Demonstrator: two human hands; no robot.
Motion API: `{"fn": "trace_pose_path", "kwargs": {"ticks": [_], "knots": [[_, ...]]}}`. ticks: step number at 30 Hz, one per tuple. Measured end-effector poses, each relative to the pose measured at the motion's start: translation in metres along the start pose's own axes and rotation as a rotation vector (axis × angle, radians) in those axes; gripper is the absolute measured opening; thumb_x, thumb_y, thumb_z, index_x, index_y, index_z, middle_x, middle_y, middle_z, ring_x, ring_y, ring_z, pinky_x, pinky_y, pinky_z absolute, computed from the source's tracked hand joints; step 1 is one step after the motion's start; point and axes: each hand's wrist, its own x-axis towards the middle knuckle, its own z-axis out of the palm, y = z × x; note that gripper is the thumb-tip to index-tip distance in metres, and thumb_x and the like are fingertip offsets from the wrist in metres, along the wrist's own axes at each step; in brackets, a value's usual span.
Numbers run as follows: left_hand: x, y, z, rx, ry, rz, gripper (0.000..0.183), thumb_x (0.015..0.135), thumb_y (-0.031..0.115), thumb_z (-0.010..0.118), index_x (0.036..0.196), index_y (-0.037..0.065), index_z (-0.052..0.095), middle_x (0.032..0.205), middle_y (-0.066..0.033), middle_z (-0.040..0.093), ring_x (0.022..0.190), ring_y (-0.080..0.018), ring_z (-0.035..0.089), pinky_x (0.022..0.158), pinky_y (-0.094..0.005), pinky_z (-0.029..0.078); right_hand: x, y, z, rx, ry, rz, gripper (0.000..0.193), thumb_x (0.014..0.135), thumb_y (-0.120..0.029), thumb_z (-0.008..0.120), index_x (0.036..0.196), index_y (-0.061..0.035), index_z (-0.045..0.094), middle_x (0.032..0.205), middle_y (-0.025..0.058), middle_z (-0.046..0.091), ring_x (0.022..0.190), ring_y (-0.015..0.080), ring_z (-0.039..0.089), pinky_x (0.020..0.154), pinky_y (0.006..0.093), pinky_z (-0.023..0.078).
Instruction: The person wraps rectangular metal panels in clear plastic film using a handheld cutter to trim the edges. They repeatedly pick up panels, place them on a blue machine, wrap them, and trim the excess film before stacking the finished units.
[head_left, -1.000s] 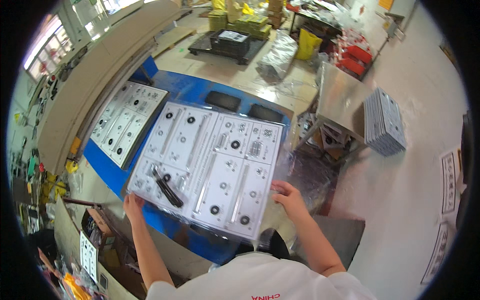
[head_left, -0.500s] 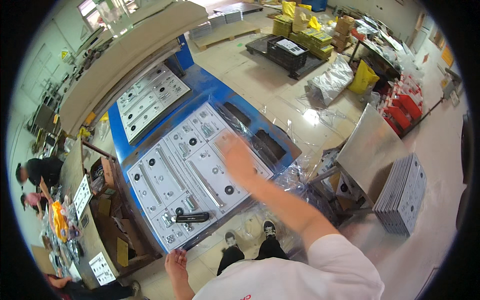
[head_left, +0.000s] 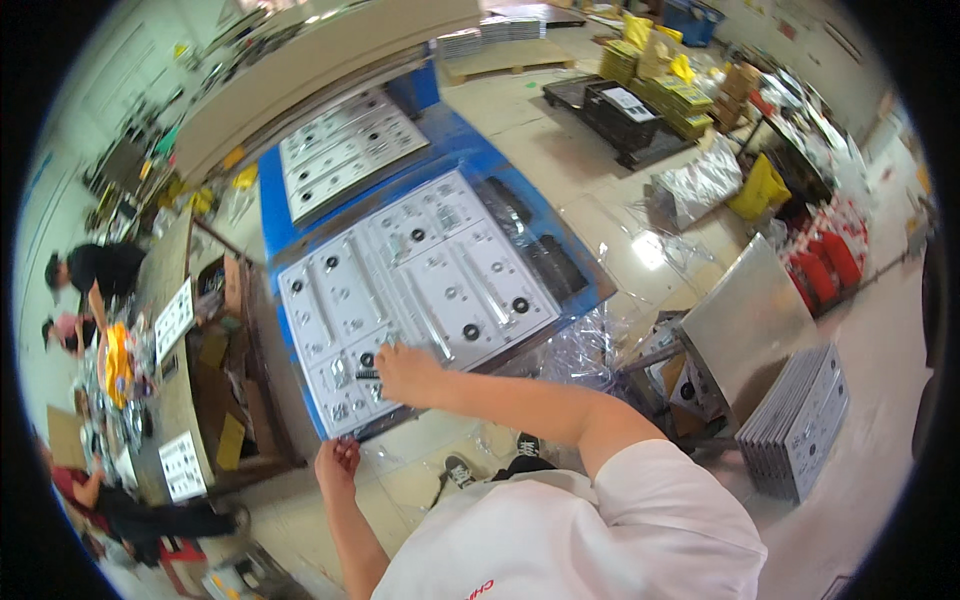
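On the blue machine bed lies a white display board (head_left: 330, 345) under clear film, with metal bars, black rings and small metal fittings in printed compartments. My right hand (head_left: 408, 375) is over its near left part, with the fingers closed around a slim black utility knife (head_left: 369, 375). Most of the knife is hidden beneath that hand. My left hand (head_left: 337, 460) is beside the board's near left corner, fingers curled together; what they hold, if anything, is hidden.
A second board (head_left: 350, 150) lies farther back beneath the machine's beige cover (head_left: 330, 75). Stacked boards (head_left: 790, 425) stand by a metal sheet (head_left: 745, 315) on the right. Crumpled film (head_left: 575, 355) hangs by the bed. People work at a bench (head_left: 175, 290) on the left.
My right hand has come from the board's far right side to the near left and closed on the knife. My view has shifted, and the left hand stays near the board's corner.
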Motion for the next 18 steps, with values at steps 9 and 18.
{"fn": "trace_pose_path", "kwargs": {"ticks": [9, 18], "knots": [[-0.013, -0.019, -0.007, 0.055, -0.018, 0.071, 0.025, 0.101, 0.025, 0.056, 0.106, 0.004, 0.068, 0.096, -0.0094, 0.076, 0.085, -0.0179, 0.075, 0.068, -0.0253, 0.054, 0.02, -0.089, 0.016, 0.256, -0.128, -0.077, 0.032, 0.087, -0.03, 0.066, 0.108, -0.0069, 0.068, 0.081, 0.0204, 0.072, 0.079, 0.0423, 0.071, 0.074, 0.0526, 0.057], [-0.006, -0.027, -0.002, 0.044, -0.01, 0.119, 0.023, 0.1, 0.021, 0.058, 0.096, 0.002, 0.07, 0.083, -0.0082, 0.074, 0.073, -0.0162, 0.074, 0.058, -0.0239, 0.052, 0.034, -0.115, -0.004, -0.013, -0.291, -0.137, 0.023, 0.083, -0.027, 0.069, 0.089, -0.0059, 0.074, 0.079, 0.0195, 0.072, 0.079, 0.0394, 0.071, 0.07, 0.0514, 0.056]]}}
